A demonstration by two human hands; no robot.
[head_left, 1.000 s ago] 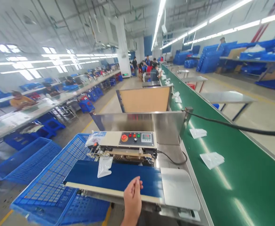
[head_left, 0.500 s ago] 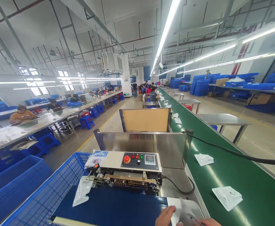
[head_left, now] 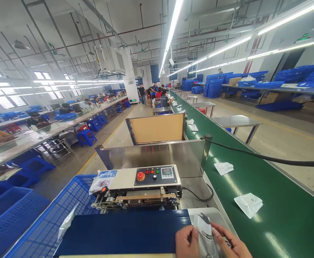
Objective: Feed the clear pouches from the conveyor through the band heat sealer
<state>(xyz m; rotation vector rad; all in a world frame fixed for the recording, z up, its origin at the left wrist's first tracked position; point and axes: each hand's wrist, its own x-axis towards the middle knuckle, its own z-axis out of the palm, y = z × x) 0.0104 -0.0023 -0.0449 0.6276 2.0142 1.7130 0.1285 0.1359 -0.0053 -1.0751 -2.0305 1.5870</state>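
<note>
A grey-and-white printed plastic pouch (head_left: 205, 231) is held near the right end of the sealing machine's blue belt (head_left: 130, 233). My left hand (head_left: 187, 240) pinches its left edge between thumb and fingers. On its right edge, my right hand (head_left: 230, 242) grips with thumb and fingertips. Behind the belt stands the band sealer (head_left: 157, 175), with a red button and a lit display. Another white pouch (head_left: 66, 223) tilts off the belt's left end, over the blue basket (head_left: 47, 224).
To the right runs a green conveyor (head_left: 286, 218) with several white pouches (head_left: 248, 205) on it. A black cable (head_left: 253, 154) crosses above it. Metal panels (head_left: 157, 154) stand behind the sealer. Several people sit at long tables on the left.
The pouch on the blue belt has travelled left and tips over its end. The pouch in my hands, blurred before, now shows its printed front. The camera view has turned slightly right.
</note>
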